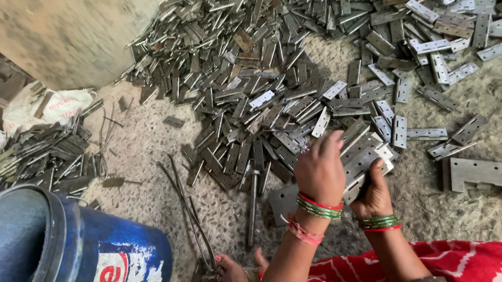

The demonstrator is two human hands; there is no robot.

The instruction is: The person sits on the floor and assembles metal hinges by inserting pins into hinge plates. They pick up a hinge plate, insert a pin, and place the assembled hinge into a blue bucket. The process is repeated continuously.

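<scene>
Both hands, left (320, 174) and right (372, 193), clasp a hinge stack (361, 156) (heap (315, 44) just beyond).

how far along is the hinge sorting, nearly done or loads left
Mostly left, it seems. Both hands, left hand and right hand, grip a small stack of hinges. A huge heap of loose hinges covers the floor ahead. Whether the blue bucket holds anything cannot be told.

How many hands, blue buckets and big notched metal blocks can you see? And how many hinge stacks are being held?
Hands: 2, left hand and right hand
Blue bucket: 1
Notched metal block: 1
Stack of hinges held in both hands: 1
Total: 5
</scene>
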